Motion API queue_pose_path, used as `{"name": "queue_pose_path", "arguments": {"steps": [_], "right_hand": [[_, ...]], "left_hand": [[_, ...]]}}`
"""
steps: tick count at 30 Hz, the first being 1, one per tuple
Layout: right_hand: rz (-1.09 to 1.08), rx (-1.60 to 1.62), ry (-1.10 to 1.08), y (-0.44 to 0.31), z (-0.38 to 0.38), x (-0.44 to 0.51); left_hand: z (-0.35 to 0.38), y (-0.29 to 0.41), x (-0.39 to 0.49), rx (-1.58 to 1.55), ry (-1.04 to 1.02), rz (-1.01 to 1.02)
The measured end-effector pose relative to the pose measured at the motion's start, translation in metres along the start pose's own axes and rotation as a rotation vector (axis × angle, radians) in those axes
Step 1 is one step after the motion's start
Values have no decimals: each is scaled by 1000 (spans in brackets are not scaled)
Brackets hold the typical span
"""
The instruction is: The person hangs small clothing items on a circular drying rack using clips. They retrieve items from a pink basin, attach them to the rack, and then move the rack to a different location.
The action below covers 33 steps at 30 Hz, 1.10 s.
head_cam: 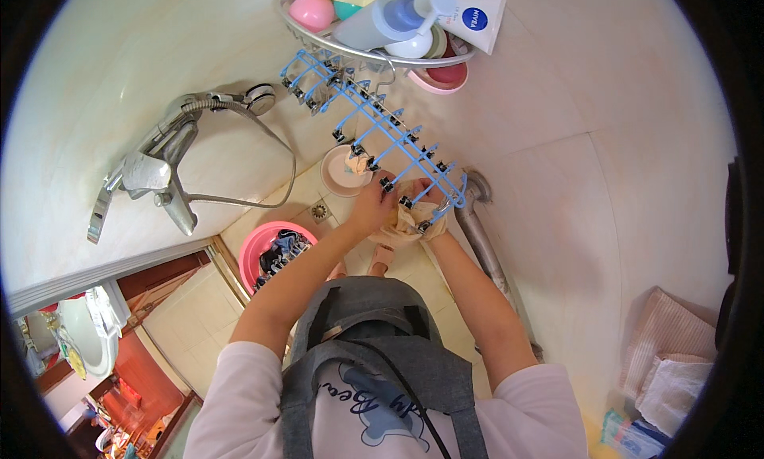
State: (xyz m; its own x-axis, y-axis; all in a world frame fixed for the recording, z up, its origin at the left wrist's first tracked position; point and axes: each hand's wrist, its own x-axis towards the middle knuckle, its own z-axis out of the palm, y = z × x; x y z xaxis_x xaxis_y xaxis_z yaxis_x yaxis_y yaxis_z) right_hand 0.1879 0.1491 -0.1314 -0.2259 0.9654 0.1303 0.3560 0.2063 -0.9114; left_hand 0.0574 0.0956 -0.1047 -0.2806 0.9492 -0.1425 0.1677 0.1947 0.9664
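Observation:
A blue clip hanger (394, 138) with several black clips hangs slantwise in front of me from a metal hook. Below its near end I hold a thin beige cloth (406, 225), bunched and draped. My left hand (375, 205) grips its left side, close beside one of the clips. On the other side, my right hand (430, 190) is curled on the cloth, which drapes around the wrist. Hanger bars and clips partly cover the fingers of both hands.
Above, a corner rack (370, 52) carries bottles and a Nivea tube (474, 17). A shower mixer (149, 172) with a hose juts from the left wall. On the floor stand a pink basin (246, 253) of clothes and a pale basin (337, 175). A pipe (483, 238) runs at right.

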Motion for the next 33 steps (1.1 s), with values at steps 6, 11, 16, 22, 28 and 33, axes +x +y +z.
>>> {"name": "queue_pose_path", "arguments": {"steps": [6, 11, 16, 22, 28, 33], "right_hand": [[465, 1331, 153, -45, -13, 0], [273, 1156, 140, -76, -22, 3], [333, 1195, 107, -95, -32, 3], [51, 432, 28, -77, -37, 9], [293, 912, -65, -42, -33, 13], [107, 639, -83, -47, -27, 14]], "left_hand": [[18, 18, 7, -230, -50, 124], [36, 10, 33, -797, -306, 70], [34, 8, 31, -670, -226, -74], [7, 5, 22, -410, -221, 117], [-11, 9, 8, -439, -161, 410], [-22, 20, 1, -212, -200, 22]]}}
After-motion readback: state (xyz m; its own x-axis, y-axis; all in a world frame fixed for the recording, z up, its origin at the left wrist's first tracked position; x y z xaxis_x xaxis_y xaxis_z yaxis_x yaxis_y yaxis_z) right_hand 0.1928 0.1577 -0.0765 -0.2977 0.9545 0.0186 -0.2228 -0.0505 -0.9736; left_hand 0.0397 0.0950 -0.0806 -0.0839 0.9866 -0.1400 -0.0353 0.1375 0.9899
